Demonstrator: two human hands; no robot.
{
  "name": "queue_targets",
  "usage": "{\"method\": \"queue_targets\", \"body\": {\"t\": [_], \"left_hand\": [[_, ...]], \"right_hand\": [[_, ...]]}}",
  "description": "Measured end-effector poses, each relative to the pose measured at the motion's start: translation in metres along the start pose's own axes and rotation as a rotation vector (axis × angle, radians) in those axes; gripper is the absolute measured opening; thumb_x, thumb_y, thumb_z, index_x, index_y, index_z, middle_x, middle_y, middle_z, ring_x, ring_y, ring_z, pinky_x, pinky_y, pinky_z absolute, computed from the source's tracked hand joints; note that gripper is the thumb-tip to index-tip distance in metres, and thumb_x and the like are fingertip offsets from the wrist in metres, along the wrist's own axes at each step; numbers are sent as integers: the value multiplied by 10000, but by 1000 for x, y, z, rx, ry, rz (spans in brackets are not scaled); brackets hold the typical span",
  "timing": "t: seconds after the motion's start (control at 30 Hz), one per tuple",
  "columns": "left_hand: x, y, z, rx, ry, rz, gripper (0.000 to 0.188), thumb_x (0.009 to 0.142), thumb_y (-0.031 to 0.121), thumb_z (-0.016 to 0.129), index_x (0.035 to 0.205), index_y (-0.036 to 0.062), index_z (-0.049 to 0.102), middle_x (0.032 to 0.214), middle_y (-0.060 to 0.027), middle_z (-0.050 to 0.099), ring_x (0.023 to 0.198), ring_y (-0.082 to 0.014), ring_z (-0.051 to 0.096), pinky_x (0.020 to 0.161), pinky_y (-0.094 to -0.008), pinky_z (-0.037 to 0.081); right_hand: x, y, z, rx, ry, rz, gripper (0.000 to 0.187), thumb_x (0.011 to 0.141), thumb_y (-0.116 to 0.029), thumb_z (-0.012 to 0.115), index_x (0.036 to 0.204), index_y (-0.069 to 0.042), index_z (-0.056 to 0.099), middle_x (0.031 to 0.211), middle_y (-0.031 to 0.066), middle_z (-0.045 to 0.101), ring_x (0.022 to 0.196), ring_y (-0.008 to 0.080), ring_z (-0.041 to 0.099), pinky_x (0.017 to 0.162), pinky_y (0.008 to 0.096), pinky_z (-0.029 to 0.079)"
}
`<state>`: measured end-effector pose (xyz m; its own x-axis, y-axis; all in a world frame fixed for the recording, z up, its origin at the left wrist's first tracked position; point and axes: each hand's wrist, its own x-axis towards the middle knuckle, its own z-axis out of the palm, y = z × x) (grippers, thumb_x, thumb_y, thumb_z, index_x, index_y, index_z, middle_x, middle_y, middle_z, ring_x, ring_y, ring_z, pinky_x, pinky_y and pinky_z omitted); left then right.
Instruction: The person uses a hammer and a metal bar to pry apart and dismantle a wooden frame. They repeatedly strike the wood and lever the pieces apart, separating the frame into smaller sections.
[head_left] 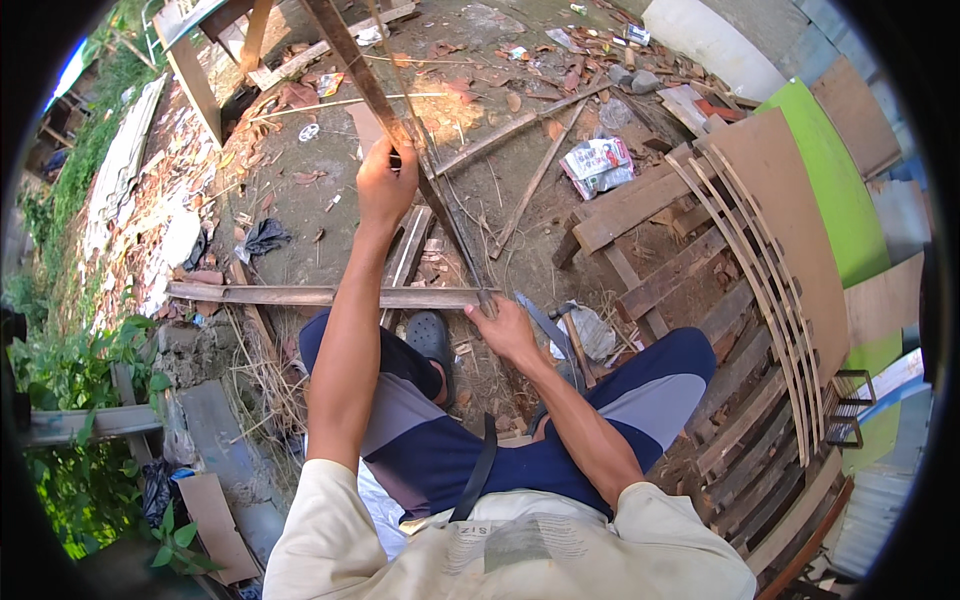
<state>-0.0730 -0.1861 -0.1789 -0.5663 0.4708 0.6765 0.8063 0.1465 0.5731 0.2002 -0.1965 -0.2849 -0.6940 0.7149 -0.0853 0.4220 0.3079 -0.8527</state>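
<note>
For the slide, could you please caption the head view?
Seated person's left hand and right hand grip a long metal bar.

Counted: two hands, left [385, 185] and right [505, 328], one long slat [400, 120] gripped by both, one hammer [572, 335] near right, one green board [835, 190] far right.
</note>
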Motion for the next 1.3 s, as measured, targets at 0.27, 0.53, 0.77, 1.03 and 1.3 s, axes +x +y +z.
{"method": "queue_targets", "body": {"t": [0.27,0.53,0.77,1.03,1.3], "left_hand": [[-2,16,-24,21,-13,12,198,968,192,559,966,9,635,743,-142,658,650,-235,654,600,-345,506],[-8,-27,-51,-149,-88,-293,240,1012,211,532,1041,-11,619,771,-58,612,709,-117,603,625,-280,503],[-14,-39,-57,-324,-117,-452,269,1027,238,502,1108,-4,589,946,-64,610,859,-120,610,750,-306,590],[-14,-26,-55,-277,-95,-437,281,1027,255,493,1121,3,574,987,-80,603,871,-136,618,739,-318,606],[-18,-72,-76,-103,107,-511,292,996,257,517,1016,-17,616,840,-81,622,722,-146,628,591,-292,584]], "right_hand": [[26,34,32,-34,-97,313,340,823,-279,646,837,61,646,753,210,680,714,339,675,668,424,523],[42,136,49,964,-621,1047,216,853,-206,624,702,-93,520,542,-7,462,412,138,436,408,305,376],[34,95,51,298,-440,720,275,832,-231,636,692,-4,566,578,103,572,457,206,557,428,377,444],[34,82,71,-13,-104,185,294,746,-239,593,761,47,662,634,215,641,571,288,670,552,404,525],[-3,168,53,26,-369,813,340,772,-229,644,939,63,686,929,241,686,793,321,691,673,423,535]]}}
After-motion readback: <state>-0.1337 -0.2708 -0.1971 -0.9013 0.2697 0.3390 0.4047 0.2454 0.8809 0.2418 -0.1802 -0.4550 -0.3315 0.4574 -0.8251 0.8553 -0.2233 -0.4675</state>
